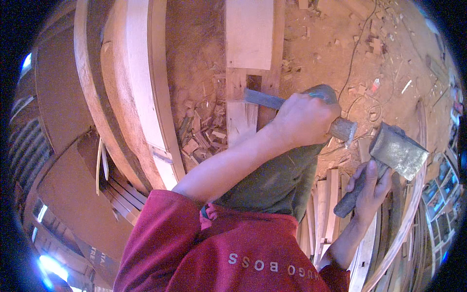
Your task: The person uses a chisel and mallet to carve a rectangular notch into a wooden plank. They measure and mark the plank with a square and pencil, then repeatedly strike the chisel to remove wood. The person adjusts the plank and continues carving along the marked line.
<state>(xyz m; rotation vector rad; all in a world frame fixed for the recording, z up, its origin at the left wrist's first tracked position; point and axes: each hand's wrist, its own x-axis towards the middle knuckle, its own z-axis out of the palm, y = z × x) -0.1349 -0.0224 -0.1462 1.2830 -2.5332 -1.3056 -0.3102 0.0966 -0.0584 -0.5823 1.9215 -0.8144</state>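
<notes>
My left hand (309,119) is wrapped round the handle of a chisel (264,99). Its flat blade points left over a pale timber beam (238,121), and its worn butt end sticks out to the right of my fist. Close to the blade, a dark rectangular mortise (254,82) is cut into the beam. Whether the tip touches the wood, I cannot tell. Further right, my right hand (373,187) grips the short dark handle of a hammer (400,152). The hammer's blocky metal head is apart from the chisel's butt.
Wood chips and offcuts (199,136) lie left of the beam. Long planks (141,87) stretch along the left, beside brown sheets (78,194). A thin cable (352,63) crosses the dirt floor. Wooden strips (328,204) are stacked at the lower right. My dark-trousered leg (272,180) is beneath my left arm.
</notes>
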